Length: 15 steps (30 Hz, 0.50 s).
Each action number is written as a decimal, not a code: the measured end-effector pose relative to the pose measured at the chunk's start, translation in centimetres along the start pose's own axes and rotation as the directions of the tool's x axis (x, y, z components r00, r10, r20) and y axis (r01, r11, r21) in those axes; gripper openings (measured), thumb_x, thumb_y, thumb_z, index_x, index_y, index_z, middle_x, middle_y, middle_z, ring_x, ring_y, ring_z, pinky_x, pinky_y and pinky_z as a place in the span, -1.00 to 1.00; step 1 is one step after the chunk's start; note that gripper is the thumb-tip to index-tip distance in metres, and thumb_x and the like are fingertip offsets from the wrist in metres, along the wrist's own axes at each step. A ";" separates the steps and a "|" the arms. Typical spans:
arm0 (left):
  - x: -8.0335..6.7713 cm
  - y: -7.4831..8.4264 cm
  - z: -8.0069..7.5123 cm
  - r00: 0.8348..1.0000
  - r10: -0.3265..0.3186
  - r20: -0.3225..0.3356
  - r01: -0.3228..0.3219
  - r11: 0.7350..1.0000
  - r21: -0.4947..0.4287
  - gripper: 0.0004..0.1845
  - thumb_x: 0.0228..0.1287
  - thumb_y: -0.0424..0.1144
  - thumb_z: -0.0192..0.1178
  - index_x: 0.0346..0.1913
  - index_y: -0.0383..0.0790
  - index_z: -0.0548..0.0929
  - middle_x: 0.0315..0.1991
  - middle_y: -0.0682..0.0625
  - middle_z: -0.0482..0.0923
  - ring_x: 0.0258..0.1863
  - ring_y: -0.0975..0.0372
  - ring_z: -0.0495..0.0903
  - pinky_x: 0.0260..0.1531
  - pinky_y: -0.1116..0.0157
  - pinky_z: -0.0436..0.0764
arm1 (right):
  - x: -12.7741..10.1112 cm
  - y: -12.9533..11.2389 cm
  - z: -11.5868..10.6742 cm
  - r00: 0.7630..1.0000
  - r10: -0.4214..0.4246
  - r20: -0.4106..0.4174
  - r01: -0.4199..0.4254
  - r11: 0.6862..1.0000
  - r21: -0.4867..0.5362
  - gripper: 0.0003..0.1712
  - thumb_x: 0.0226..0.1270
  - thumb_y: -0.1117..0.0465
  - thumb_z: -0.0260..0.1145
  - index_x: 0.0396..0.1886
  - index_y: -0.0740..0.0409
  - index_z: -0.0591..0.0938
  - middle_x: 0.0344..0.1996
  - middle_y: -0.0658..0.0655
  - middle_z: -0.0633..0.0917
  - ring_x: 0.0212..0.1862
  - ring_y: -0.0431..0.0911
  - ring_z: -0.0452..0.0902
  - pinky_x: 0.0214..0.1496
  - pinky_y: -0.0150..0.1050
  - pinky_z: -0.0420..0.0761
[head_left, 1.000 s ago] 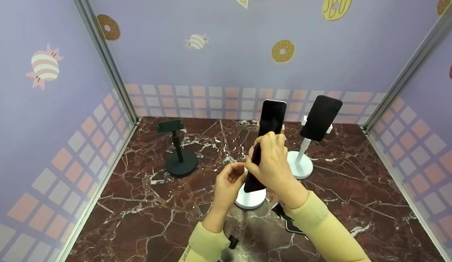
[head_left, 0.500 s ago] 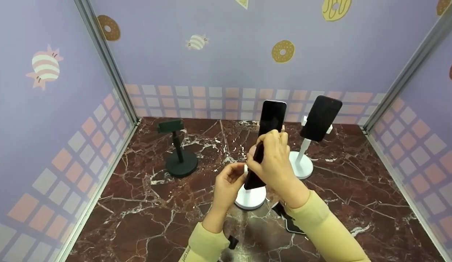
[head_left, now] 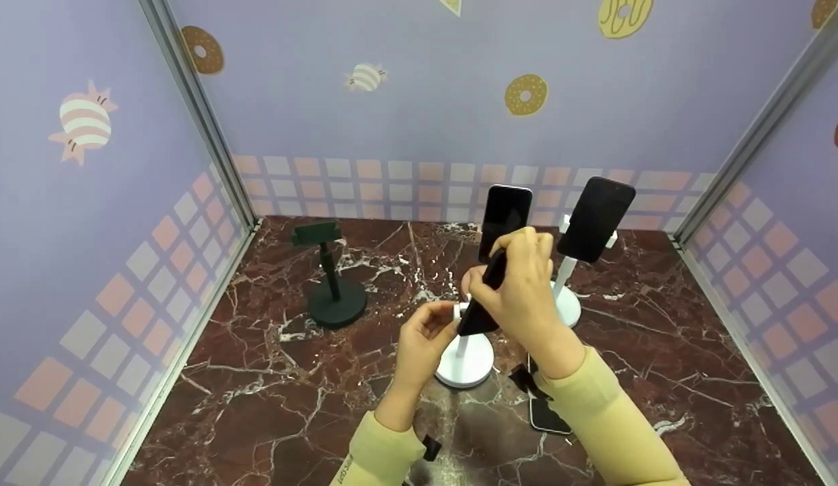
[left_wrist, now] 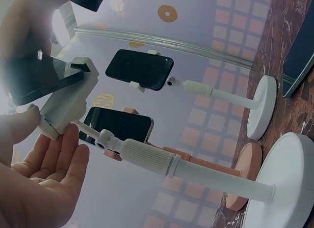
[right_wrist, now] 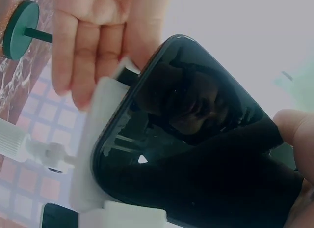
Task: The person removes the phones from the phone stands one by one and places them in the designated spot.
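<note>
My right hand [head_left: 527, 290] grips a black smartphone [head_left: 478, 320] by its sides, tilted over the nearest white phone stand [head_left: 464, 361]. In the right wrist view, the phone's lower end lies against the white clamp [right_wrist: 93, 134] of that stand. My left hand [head_left: 422, 344] pinches one end of the clamp; the left wrist view has its thumb in front and its fingers [left_wrist: 68, 154] behind. The stand's round base [left_wrist: 284, 188] rests on the table. The right hand hides part of the phone in the head view.
Behind stand a phone [head_left: 505, 212] on a pink stand [left_wrist: 245, 171] and another phone [head_left: 596, 219] on a white stand. A dark green stand [head_left: 336, 300] is at the left. Another phone [head_left: 548, 417] lies on the marble table by the right sleeve. Patterned walls enclose the table.
My right hand has moved up and to the right with the smartphone, showing more of the nearest stand's base and clamp. My left hand has stayed in place.
</note>
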State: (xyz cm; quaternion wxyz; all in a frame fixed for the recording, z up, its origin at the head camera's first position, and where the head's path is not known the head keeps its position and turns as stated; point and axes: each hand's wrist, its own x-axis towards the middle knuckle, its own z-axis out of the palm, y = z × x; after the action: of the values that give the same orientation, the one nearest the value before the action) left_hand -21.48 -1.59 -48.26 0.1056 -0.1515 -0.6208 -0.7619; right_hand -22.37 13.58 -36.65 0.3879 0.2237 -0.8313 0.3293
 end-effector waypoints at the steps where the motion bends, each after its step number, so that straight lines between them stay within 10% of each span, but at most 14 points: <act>1: 0.0 0.0 0.0 1.000 -0.001 0.003 0.001 1.000 0.000 -0.67 0.30 -0.52 0.32 0.07 -0.61 0.57 0.01 -0.47 0.61 -0.07 0.37 0.67 0.10 0.40 0.67 | 0.1 0.1 -0.1 1.000 -0.010 -0.011 0.010 1.000 -0.001 -0.53 0.01 0.30 0.45 -0.14 0.27 0.39 -0.25 0.28 0.43 -0.07 0.21 0.19 -0.23 -0.11 0.19; 15: 0.1 -0.3 -0.1 1.000 0.003 -0.002 -0.003 0.999 0.040 -0.67 0.30 -0.47 0.36 0.06 -0.56 0.60 0.00 -0.42 0.64 -0.11 0.37 0.67 0.00 0.43 0.68 | 1.2 0.7 -1.3 0.982 -0.069 -0.174 0.078 0.996 0.044 -0.59 0.02 0.38 0.43 -0.24 0.33 0.38 -0.31 0.27 0.39 -0.14 0.18 0.15 -0.05 -0.03 0.18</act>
State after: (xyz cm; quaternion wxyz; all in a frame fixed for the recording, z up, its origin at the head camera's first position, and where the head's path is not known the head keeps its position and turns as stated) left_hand -21.69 -1.62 -48.52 0.1103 -0.1497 -0.6356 -0.7493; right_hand -22.91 14.87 -35.38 0.4642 0.2348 -0.7773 0.3538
